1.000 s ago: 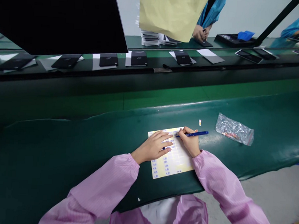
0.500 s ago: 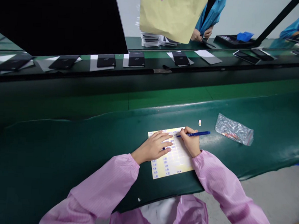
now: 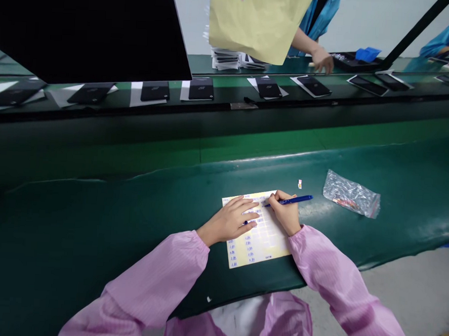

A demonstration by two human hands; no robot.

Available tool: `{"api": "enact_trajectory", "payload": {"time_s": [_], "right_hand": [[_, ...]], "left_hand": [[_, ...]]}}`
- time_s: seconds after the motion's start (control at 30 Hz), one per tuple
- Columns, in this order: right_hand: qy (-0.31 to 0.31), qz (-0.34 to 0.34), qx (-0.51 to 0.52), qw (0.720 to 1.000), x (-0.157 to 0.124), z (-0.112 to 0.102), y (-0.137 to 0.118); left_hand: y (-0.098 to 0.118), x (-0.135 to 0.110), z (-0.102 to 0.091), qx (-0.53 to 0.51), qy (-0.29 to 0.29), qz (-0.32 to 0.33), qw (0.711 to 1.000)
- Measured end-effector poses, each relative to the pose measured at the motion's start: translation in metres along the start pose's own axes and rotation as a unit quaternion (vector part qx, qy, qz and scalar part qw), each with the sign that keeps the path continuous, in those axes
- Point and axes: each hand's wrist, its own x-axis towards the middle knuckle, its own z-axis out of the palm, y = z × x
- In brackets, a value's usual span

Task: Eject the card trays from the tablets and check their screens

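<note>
A sheet of yellow and white label paper [image 3: 269, 241] with blue handwriting lies on the green table mat. My left hand [image 3: 231, 220] rests flat on its left part, fingers stretched and apart. Between those fingers shows a small dark blue round end [image 3: 246, 222]; what it belongs to is hidden. In my right hand [image 3: 287, 215] a blue pen [image 3: 296, 199] is gripped, its tip down at the upper part of the sheet. Just beyond the sheet lies a tiny white and yellow piece [image 3: 299, 184].
A clear plastic bag [image 3: 350, 193] with reddish contents lies to the right. Across the far side runs a dark conveyor [image 3: 229, 89] bearing several black flat devices [image 3: 201, 89] on white sheets. A black panel [image 3: 88, 28] and hanging yellow paper [image 3: 256, 23] block the upper view. A co-worker's hand [image 3: 321, 60] reaches there.
The pen has shifted slightly left in my right hand; my left hand stays put. The conveyor's devices have moved a little left. A black device now lies on a formerly bare sheet below the co-worker's hand.
</note>
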Motion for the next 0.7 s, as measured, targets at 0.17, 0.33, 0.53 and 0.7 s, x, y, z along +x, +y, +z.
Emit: {"api": "enact_trajectory", "payload": {"time_s": [0.17, 0.33, 0.53, 0.7], "right_hand": [[0.01, 0.001, 0.001, 1.0, 0.0, -0.0003, -0.0004], [0.009, 0.001, 0.004, 1.0, 0.0006, -0.0013, -0.0013], [0.018, 0.002, 0.001, 1.0, 0.0017, -0.0009, -0.0017], [0.039, 0.003, -0.004, 0.999, 0.0021, -0.0025, 0.0001]], "left_hand": [[-0.0005, -0.0002, 0.0009, -0.002, 0.002, 0.001, 1.0], [-0.0009, -0.0002, 0.0017, -0.004, -0.002, -0.005, 1.0], [-0.0003, 0.0003, 0.001, -0.005, 0.001, 0.0, 1.0], [0.0, 0.0006, 0.0004, -0.003, -0.005, -0.002, 1.0]]}}
